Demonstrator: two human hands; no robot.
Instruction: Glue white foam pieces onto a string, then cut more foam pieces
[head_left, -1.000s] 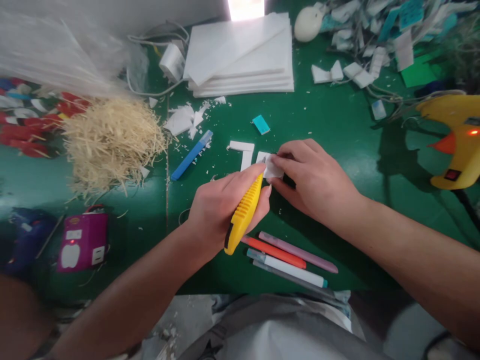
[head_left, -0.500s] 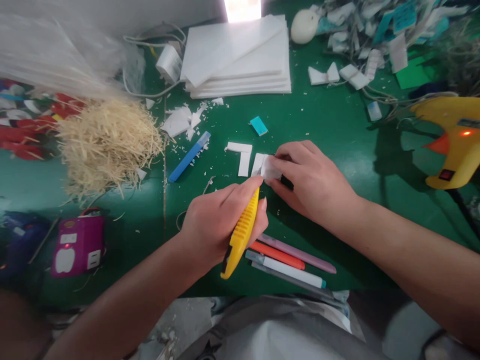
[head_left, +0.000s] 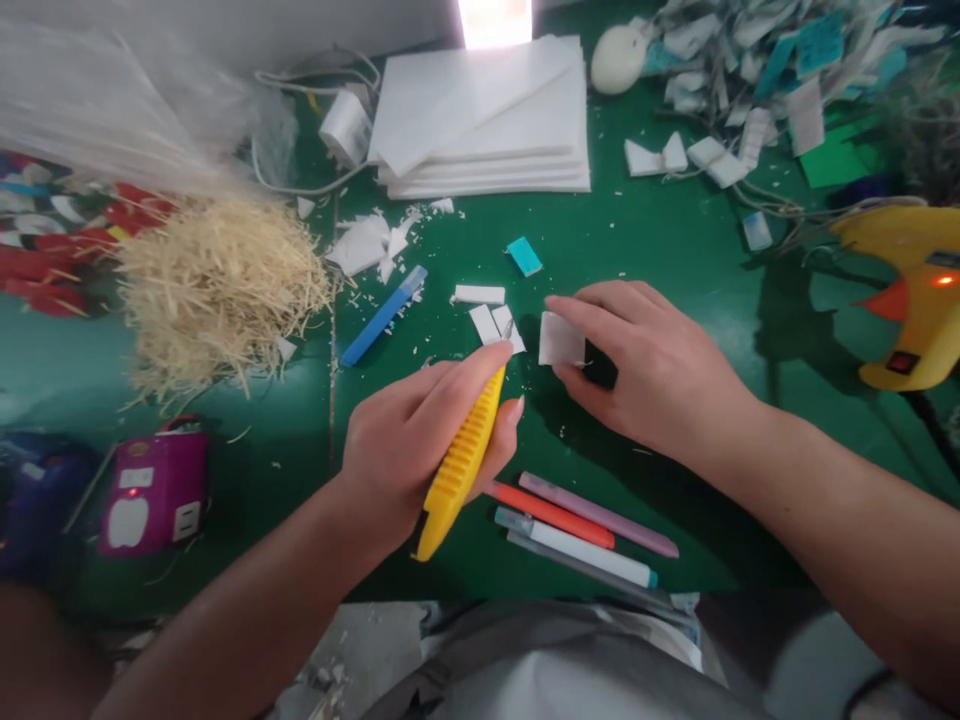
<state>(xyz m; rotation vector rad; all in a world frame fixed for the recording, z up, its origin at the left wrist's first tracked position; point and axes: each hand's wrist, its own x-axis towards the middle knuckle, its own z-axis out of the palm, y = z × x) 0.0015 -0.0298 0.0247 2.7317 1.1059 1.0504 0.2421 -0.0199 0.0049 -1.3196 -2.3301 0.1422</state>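
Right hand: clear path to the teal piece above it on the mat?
Probably yes. The right hand pinches a white foam square, but the teal piece lies just beyond its fingertips on bare green mat, with nothing between. It would likely have to drop the square first.

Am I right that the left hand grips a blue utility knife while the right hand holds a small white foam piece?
Not quite: the head view shows the utility knife in the left hand is yellow, not blue. The right hand does hold the small white foam piece.
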